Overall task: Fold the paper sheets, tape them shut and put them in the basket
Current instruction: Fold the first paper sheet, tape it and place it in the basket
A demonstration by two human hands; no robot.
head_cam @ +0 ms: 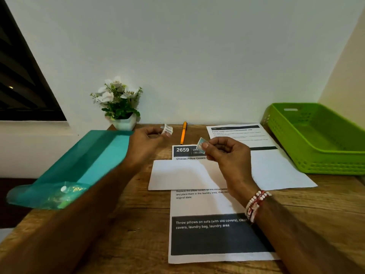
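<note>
A folded white sheet lies across a printed sheet in the middle of the wooden table. My left hand holds a small roll of patterned tape above the table's far side. Just above the folded sheet's upper edge, my right hand pinches a short torn piece of tape. Another printed sheet lies flat behind, partly under a plain white sheet. The green basket stands at the far right, with nothing seen inside.
An orange pen lies near the wall between my hands. A white pot of artificial flowers stands at the back left. A teal plastic folder overhangs the table's left edge. The wall closes off the far side.
</note>
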